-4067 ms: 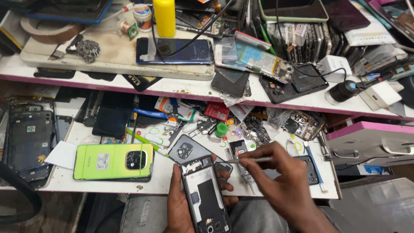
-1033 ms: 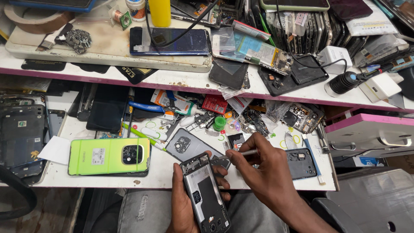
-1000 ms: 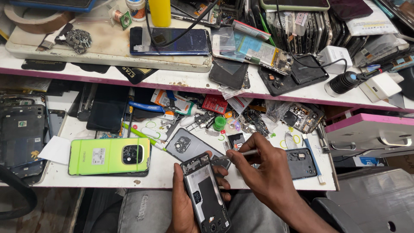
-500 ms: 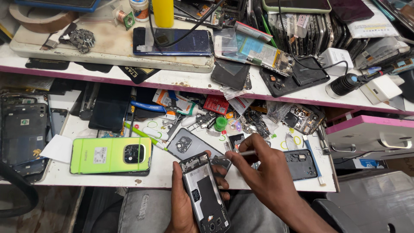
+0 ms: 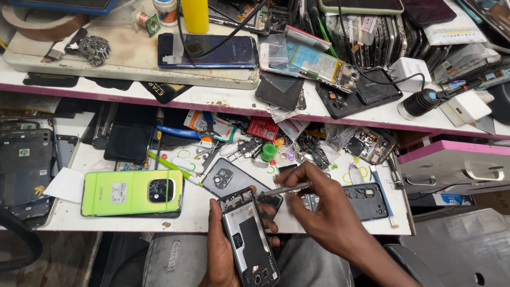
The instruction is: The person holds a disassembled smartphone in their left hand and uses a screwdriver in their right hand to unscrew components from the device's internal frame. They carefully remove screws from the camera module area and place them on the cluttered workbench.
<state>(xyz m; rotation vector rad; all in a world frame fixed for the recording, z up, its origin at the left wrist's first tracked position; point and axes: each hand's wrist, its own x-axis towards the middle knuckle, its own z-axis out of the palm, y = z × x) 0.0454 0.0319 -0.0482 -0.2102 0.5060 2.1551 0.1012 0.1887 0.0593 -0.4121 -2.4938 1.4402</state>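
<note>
The opened phone (image 5: pixel 248 239), light, rigid and judged fragile inside, was held by its edges in the left hand (image 5: pixel 220 250) above the surface (image 5: pixel 212 218), while thin tweezers (image 5: pixel 284 190) were pinched in the right hand (image 5: pixel 324 212).

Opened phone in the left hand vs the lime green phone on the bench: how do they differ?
The opened phone has no back cover, internals exposed; the lime green phone is closed, back up. The opened phone is held by the left hand; the green one lies flat on the bench, untouched. Both show camera ends.
</note>
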